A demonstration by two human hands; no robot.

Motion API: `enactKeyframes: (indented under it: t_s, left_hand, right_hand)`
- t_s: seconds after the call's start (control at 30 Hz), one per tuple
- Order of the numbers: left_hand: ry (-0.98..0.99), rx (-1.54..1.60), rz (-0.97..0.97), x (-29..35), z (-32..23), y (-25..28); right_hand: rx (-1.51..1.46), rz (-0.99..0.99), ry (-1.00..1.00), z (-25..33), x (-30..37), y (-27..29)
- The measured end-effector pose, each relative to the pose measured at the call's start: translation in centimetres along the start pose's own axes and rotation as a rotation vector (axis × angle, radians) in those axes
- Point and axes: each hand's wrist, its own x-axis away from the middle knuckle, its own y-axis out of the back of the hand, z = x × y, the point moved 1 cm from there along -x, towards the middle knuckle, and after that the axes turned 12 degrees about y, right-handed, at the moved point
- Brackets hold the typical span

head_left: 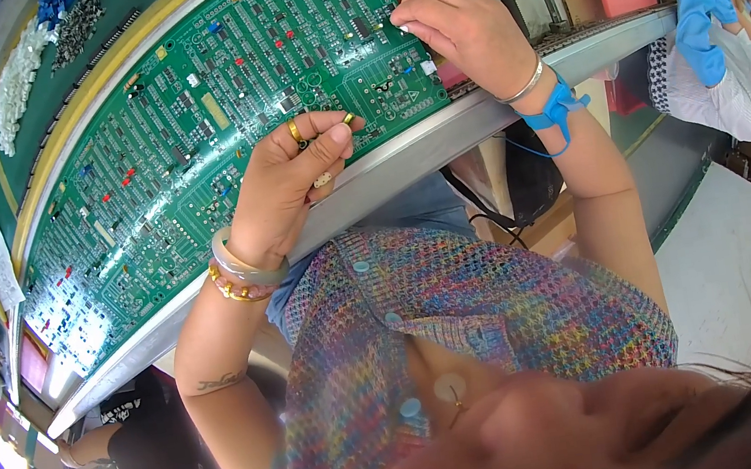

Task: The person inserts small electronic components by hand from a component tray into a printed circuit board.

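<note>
Head view: I've got the long green circuit board (201,153) lying just beyond both hands, long axis lower left to upper right. Left hand (300,163) curled, fingers closed on a small beige part (322,181). Right hand (467,30) nearer board's right end, fingers pinched; can't tell on what.

We hold our left hand (283,173) nearer, its fingers curled and its thumb (325,150) laid against the bent forefinger. Our right hand (468,28) reaches farther off to the right, turned leftward, thumb and forefinger tips drawn close. Both forearms (587,152) extend from the near side.
</note>
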Motion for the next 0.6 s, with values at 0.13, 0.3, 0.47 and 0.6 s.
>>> enactKeyframes:
  t_s: [0.13, 0.3, 0.47, 0.6]
  left_hand:
    - [-0.009, -0.037, -0.017, 0.2, 0.0, -0.3]
    - [-0.054, -0.046, -0.012, 1.3, 0.5, -0.9]
    - [-0.125, -0.109, -0.064, 2.2, 2.7, -1.9]
    - [-0.051, -0.113, -0.055, 2.9, 4.4, -2.4]
  right_hand:
    - [-0.001, -0.098, 0.022, 0.2, -0.2, 0.8]
    - [-0.323, -0.171, -0.083, 5.9, -0.7, 2.6]
    - [-0.511, -0.074, -0.078, 9.0, 0.4, 1.5]
    - [-0.570, 0.030, -0.098, 10.0, 1.5, 1.7]
